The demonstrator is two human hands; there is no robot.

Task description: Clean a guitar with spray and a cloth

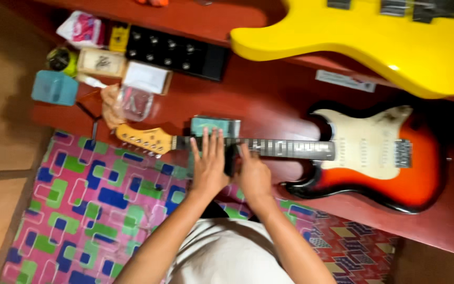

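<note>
On the guitar neck (269,148), your left hand (208,165) lies flat, fingers apart; right hand (255,176) rests beside it, fingers extended together.

I read this as a home guitar-repair corner. A low red wooden bench (269,100) carries a sunburst electric guitar (379,158), a yellow guitar body (374,42) and a black pedal unit (177,51), with a patterned floor mat (95,205) below on the tiled floor.
</note>
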